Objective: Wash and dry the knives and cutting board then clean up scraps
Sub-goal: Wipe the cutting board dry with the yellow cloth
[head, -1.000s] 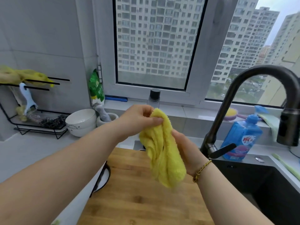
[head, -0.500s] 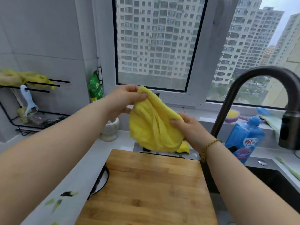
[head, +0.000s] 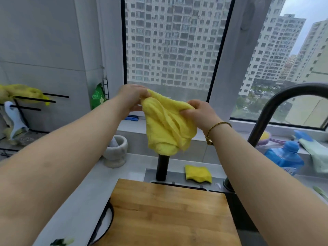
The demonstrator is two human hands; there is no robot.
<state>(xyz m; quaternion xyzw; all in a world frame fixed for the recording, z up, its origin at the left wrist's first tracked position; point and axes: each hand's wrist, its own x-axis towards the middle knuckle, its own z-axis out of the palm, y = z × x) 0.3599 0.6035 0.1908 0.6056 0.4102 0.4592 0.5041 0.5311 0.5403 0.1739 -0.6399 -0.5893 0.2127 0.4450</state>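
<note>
**Cloth held open above the board**

We hold the yellow cloth (head: 166,126) up before the window (head: 170,41), at twelve o'clock from the cutting board (head: 168,213). Our left hand (head: 132,96) pinches one top corner between curled fingers and thumb. Our right hand (head: 198,112) grips the opposite edge the same way, so the cloth hangs in loose folds between them. We judge this hold is meant to open it out and find a flat face for wiping.

The board lies flat and bare beneath our forearms, so drying it looks like the step in hand. We can see no knives. Green scraps (head: 61,242) lie on the pale grey counter (head: 85,192) at seven o'clock, not yet cleared.

Around us:
- a yellow sponge (head: 198,174) at one o'clock, just behind the board
- a dark faucet (head: 276,110) arching at two o'clock, with a blue soap bottle (head: 285,157) below it
- a stone mortar (head: 116,151) at eleven o'clock
- a wire rack (head: 26,103) at nine o'clock, against the grey wall

Outside, we see tower blocks under a dull sky.
</note>
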